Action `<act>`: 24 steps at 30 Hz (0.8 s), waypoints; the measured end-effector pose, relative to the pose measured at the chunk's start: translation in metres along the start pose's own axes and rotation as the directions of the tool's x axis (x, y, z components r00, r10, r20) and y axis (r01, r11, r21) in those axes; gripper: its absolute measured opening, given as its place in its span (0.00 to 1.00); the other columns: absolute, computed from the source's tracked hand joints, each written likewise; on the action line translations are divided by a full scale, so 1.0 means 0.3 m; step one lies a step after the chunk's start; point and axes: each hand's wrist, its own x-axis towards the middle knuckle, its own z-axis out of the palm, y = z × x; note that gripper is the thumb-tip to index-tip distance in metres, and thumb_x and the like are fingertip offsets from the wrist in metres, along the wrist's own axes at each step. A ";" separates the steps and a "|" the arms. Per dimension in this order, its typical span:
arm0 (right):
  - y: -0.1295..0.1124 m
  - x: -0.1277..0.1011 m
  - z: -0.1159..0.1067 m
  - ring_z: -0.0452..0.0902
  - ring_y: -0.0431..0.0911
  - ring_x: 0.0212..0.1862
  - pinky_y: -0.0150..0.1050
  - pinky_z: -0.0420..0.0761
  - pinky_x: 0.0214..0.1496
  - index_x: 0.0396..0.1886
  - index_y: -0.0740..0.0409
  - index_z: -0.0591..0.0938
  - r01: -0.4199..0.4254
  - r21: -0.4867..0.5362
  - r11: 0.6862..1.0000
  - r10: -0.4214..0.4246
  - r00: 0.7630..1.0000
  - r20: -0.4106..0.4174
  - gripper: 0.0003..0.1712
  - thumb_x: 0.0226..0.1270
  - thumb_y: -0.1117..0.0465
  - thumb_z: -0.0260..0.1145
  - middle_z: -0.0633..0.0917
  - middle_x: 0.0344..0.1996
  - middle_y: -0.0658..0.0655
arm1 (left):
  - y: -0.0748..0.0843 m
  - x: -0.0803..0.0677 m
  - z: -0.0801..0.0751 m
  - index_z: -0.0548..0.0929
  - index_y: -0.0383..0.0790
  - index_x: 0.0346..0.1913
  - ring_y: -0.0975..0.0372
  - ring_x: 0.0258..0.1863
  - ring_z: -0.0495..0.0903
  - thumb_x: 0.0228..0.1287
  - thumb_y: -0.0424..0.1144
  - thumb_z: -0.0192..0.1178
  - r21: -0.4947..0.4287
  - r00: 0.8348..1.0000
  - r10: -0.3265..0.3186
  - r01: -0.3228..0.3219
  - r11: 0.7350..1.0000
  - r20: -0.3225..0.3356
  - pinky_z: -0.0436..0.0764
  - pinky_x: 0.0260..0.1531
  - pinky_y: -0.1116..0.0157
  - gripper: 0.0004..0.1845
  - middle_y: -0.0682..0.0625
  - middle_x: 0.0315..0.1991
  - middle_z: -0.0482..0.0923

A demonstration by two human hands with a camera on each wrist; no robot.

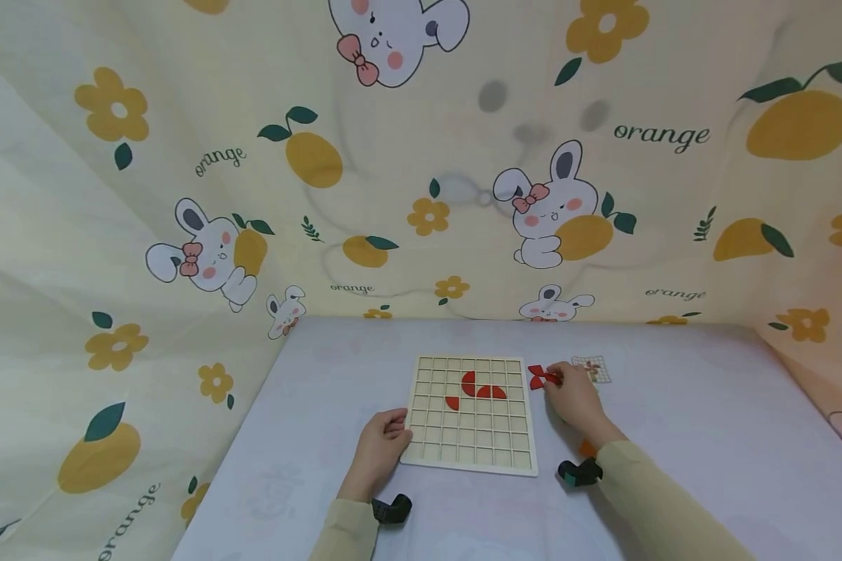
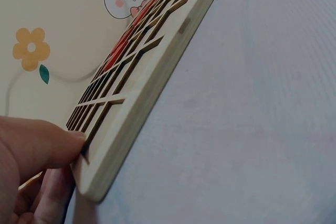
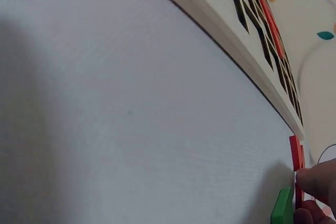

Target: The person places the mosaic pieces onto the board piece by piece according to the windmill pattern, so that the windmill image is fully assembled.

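A pale wooden grid board (image 1: 472, 436) lies on the table, with red quarter-round pieces (image 1: 491, 392) set in several of its cells. My left hand (image 1: 376, 452) grips the board's left edge; in the left wrist view the thumb (image 2: 52, 142) is on the upper face near a corner and the other fingers are below. Just off the board's right side, my right hand (image 1: 577, 399) pinches a red piece (image 1: 553, 379). Other red pieces (image 1: 536, 377) lie by its fingertips. A green piece (image 3: 282, 206) shows beside the fingers in the right wrist view.
Behind the right hand is a small card (image 1: 599, 368) printed with a grid and a coloured figure. An orange piece (image 1: 587, 449) lies by the right wrist, partly covered. A patterned cloth (image 1: 421, 257) hangs behind the white table (image 1: 309, 389).
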 end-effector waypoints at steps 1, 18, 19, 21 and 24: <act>0.001 0.000 0.000 0.73 0.61 0.55 0.59 0.79 0.61 0.64 0.67 0.75 0.004 0.000 1.000 -0.004 1.000 -0.003 0.23 0.74 0.62 0.59 0.76 0.56 0.70 | 0.001 -0.001 0.000 0.79 0.37 0.63 0.58 0.50 0.79 0.64 0.32 0.64 0.003 1.000 0.003 -0.003 1.000 -0.002 0.83 0.54 0.59 0.24 0.45 0.53 0.79; -0.007 -0.011 -0.021 0.73 0.57 0.45 0.51 0.81 0.48 0.57 0.70 0.77 -0.008 -0.089 0.996 0.010 1.000 0.017 0.18 0.73 0.64 0.60 0.76 0.48 0.70 | 0.003 -0.002 0.008 0.79 0.37 0.63 0.59 0.50 0.78 0.64 0.33 0.64 0.006 1.000 0.024 -0.024 1.000 -0.006 0.83 0.53 0.59 0.24 0.45 0.53 0.78; -0.007 -0.014 -0.022 0.73 0.57 0.45 0.50 0.82 0.47 0.56 0.70 0.77 -0.009 -0.093 0.996 0.011 1.000 0.028 0.18 0.73 0.64 0.60 0.77 0.48 0.69 | 0.004 -0.002 0.008 0.79 0.37 0.63 0.58 0.50 0.78 0.64 0.33 0.64 0.004 1.000 0.020 -0.020 1.000 -0.006 0.83 0.53 0.59 0.23 0.45 0.53 0.78; -0.007 -0.019 -0.022 0.74 0.56 0.44 0.48 0.82 0.46 0.55 0.70 0.78 -0.006 -0.090 0.996 0.011 0.999 0.049 0.17 0.73 0.64 0.60 0.77 0.47 0.69 | 0.005 -0.003 0.006 0.79 0.38 0.63 0.58 0.50 0.78 0.64 0.33 0.64 0.001 1.000 0.012 -0.012 1.000 -0.007 0.83 0.53 0.59 0.24 0.45 0.53 0.78; -0.003 -0.023 -0.022 0.74 0.55 0.42 0.45 0.82 0.43 0.52 0.69 0.77 0.003 -0.079 0.997 0.004 0.997 0.077 0.14 0.73 0.64 0.60 0.78 0.45 0.67 | 0.003 -0.003 0.005 0.79 0.38 0.63 0.58 0.50 0.79 0.64 0.33 0.64 0.003 1.000 -0.004 0.004 1.000 -0.010 0.83 0.54 0.59 0.23 0.45 0.53 0.78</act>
